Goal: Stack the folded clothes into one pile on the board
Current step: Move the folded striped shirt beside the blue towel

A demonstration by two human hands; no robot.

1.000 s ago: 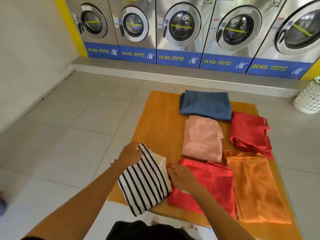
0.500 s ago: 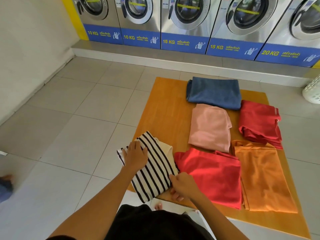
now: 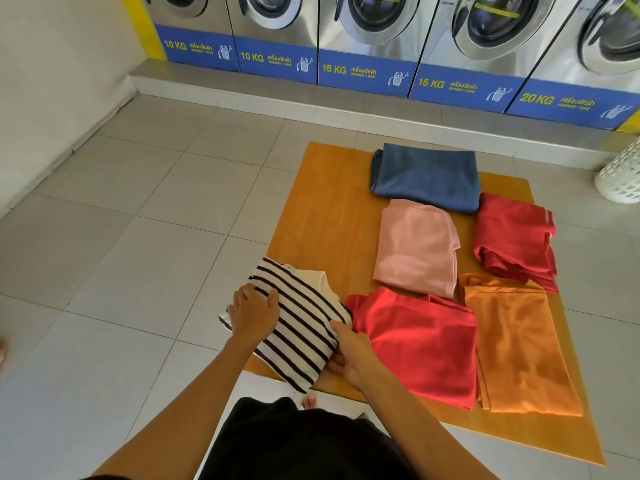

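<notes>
An orange wooden board [image 3: 325, 209] lies on the tiled floor. At its near left corner sits a folded black-and-white striped garment [image 3: 304, 327], partly overhanging the edge. My left hand [image 3: 254, 311] lies on the garment's left side with its fingers curled over the fabric. My right hand [image 3: 349, 355] grips its right edge, fingers tucked under it. To the right lie a folded bright red cloth [image 3: 422, 344] and an orange one [image 3: 519, 344]. Behind them are a pink one [image 3: 415, 247], a dark red one [image 3: 516, 237] and a blue one [image 3: 426, 176].
A row of steel washing machines [image 3: 370, 39] stands on a raised step at the back. A white laundry basket [image 3: 621, 174] sits at the right edge. A wall runs along the left. My toes [image 3: 307, 401] show near the board's front edge.
My left hand slid from the striped garment's far corner down onto its left side. My right hand moved from the red cloth's edge to the striped garment's right edge. The camera tilted down.
</notes>
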